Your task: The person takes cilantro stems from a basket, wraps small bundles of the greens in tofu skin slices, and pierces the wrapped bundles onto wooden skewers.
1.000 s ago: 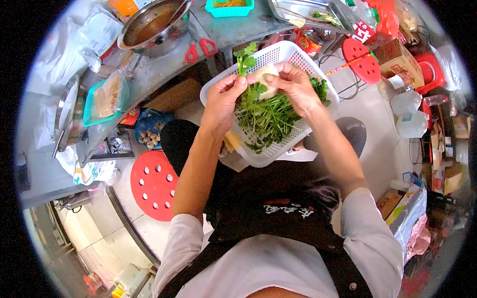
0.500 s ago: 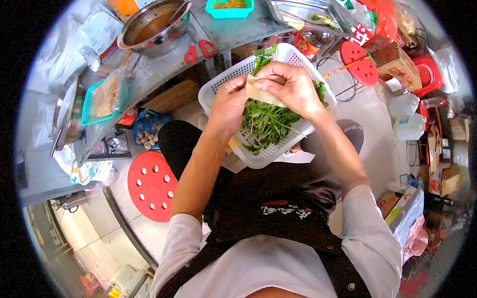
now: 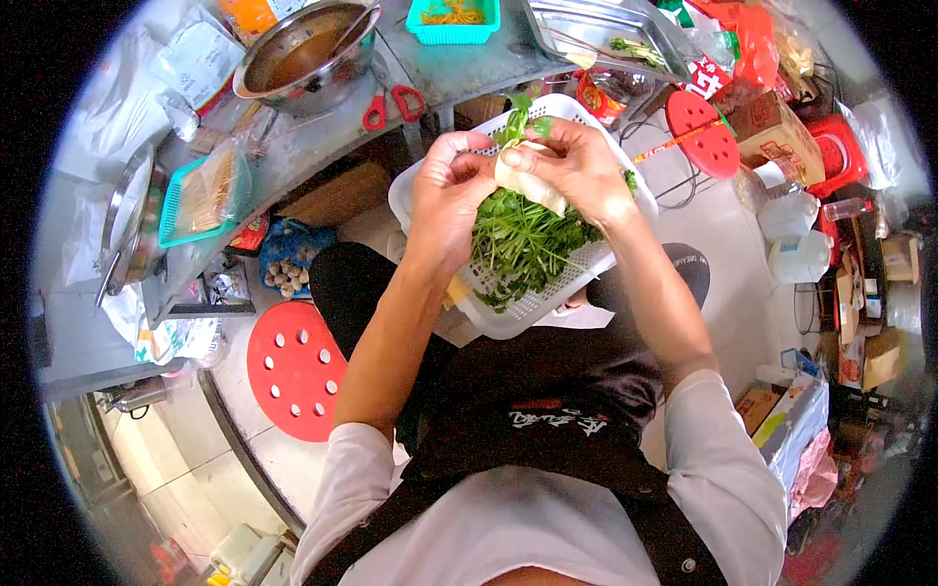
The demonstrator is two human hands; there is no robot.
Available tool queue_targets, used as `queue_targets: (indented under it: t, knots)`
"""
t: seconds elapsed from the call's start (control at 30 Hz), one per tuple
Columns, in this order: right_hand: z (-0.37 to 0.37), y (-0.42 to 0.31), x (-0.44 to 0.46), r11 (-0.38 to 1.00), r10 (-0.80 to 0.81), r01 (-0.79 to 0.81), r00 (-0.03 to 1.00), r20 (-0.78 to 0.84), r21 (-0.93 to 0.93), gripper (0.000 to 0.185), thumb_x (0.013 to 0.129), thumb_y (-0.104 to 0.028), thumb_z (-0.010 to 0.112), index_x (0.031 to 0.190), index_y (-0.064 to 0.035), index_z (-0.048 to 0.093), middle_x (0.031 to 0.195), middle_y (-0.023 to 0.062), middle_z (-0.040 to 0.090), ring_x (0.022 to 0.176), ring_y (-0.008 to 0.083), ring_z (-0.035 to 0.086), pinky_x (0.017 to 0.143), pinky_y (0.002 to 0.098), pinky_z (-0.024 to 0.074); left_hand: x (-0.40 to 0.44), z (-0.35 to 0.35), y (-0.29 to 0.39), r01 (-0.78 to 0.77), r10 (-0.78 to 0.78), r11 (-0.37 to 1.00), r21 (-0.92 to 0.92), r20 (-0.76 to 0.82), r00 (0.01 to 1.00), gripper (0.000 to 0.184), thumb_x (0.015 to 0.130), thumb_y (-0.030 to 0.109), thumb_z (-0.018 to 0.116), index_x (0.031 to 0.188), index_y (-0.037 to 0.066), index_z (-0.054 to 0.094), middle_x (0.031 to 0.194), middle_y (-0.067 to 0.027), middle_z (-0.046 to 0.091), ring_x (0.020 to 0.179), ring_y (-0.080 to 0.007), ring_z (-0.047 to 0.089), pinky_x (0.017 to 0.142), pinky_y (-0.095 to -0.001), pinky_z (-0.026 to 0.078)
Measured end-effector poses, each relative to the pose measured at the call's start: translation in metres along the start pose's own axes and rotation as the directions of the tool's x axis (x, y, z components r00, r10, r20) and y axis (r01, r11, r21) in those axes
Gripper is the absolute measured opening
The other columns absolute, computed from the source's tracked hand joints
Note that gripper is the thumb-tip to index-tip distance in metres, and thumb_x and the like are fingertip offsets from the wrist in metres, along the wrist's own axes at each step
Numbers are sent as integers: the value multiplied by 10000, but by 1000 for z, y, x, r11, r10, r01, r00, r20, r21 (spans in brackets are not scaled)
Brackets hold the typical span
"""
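Here, pale sheet (image 3: pixel 531 179) tight between thumb and fingers of right hand (image 3: pixel 584 174), left hand (image 3: pixel 445 200) alongside, grip unclear.

Over there, a thin, cream-coloured flexible sheet (image 3: pixel 529 182), curled and slanting, is held above a heap of leafy green herbs (image 3: pixel 532 246); a bright-green leafy sprig (image 3: pixel 514 123) pokes past its far end.

A red stool (image 3: pixel 299 373) (round, with holes) stands near a blue bag (image 3: pixel 286 254).
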State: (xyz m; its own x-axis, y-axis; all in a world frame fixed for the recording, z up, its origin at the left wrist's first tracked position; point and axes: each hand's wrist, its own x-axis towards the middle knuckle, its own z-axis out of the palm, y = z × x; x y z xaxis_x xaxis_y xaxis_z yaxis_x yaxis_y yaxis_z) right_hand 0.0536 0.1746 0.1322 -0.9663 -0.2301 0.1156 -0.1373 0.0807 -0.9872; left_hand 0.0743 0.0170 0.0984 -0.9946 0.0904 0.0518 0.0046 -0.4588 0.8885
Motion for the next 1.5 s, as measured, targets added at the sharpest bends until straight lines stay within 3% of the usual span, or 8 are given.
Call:
queue_targets:
  t: [0.47, 0.57, 0.67, 0.77, 1.07, 1.23, 1.37, 1.5]
  knots:
    - [-2, 1, 0, 999, 26, -26, 1000, -4, 46, 224, 791, -154, 696, 940, 6, 646, 835, 38, 657, 748, 78, 599, 648, 239, 506, 0, 4, 5, 63, -63, 992, -106, 2, 998, 138, 851, 152, 626, 904, 27, 603, 824, -3, 605, 708, -56, 522, 667, -212, 438]
    - [-3, 7, 0, 998, -16, 15, 1000, -23, -55, 227, 793, -154, 693, 946, 6, 642, 830, 42, 657, 747, 79, 601, 653, 243, 507, -4, 11, 9, -71, 70, 991, 109, 14, 997, 159, 841, 164, 638, 916, 25, 616, 849, -11, 616, 724, -59, 530, 669, -220, 441]
    - [-1, 0, -3, 1000, 16, -16, 1000, 8, 1, 218, 792, -140, 692, 945, 6, 641, 843, 39, 653, 757, 83, 597, 672, 243, 504, -2, 5, 7, -1, 5, 988, 154, -22, 1000, 185, 852, 164, 609, 976, 27, 608, 859, -13, 616, 725, -103, 569, 701, -252, 468]
    - [-8, -10, -5, 996, 44, -53, 992, 121, 70, 202, 791, -125, 688, 939, 4, 643, 868, 37, 650, 778, 87, 594, 694, 238, 498, -1, -1, 10, 231, -227, 967, -104, 50, 973, 186, 841, 166, 619, 980, 43, 609, 884, -17, 614, 752, -117, 574, 700, -259, 481]
    - [-21, -15, 0, 990, -42, -10, 934, 355, 141, 288, 740, -77, 714, 1008, -4, 634, 926, 40, 660, 856, 109, 599, 776, 261, 498, -5, -5, 30, 666, -612, 707, -239, 264, 745, 179, 791, 191, 659, 931, 90, 611, 863, -34, 601, 746, -154, 570, 638, -302, 495]
    - [-30, -19, -1, 997, -27, -7, 904, 426, 80, 264, 706, -61, 723, 943, 20, 639, 955, 65, 647, 862, 140, 600, 774, 281, 491, -6, -9, 27, 728, -640, 646, -232, 357, 681, 211, 789, 178, 657, 967, 82, 594, 872, -31, 592, 761, -149, 567, 672, -326, 514]
    - [-31, -23, -1, 953, -274, 304, 834, 479, 15, 151, 749, -37, 649, 900, -30, 647, 922, 58, 644, 865, 131, 592, 790, 289, 472, -6, -5, 35, 756, -631, 610, -237, 433, 644, 201, 796, 184, 656, 963, 95, 590, 856, -17, 589, 787, -139, 565, 672, -320, 513]
    - [-34, -23, -2, 965, -226, 260, 885, 407, -29, 149, 746, -65, 674, 894, -55, 655, 886, 26, 649, 825, 105, 589, 756, 265, 470, -9, 2, 34, 614, -532, 757, -223, 335, 778, 147, 806, 183, 657, 923, 117, 596, 859, -1, 593, 798, -123, 563, 671, -298, 508]
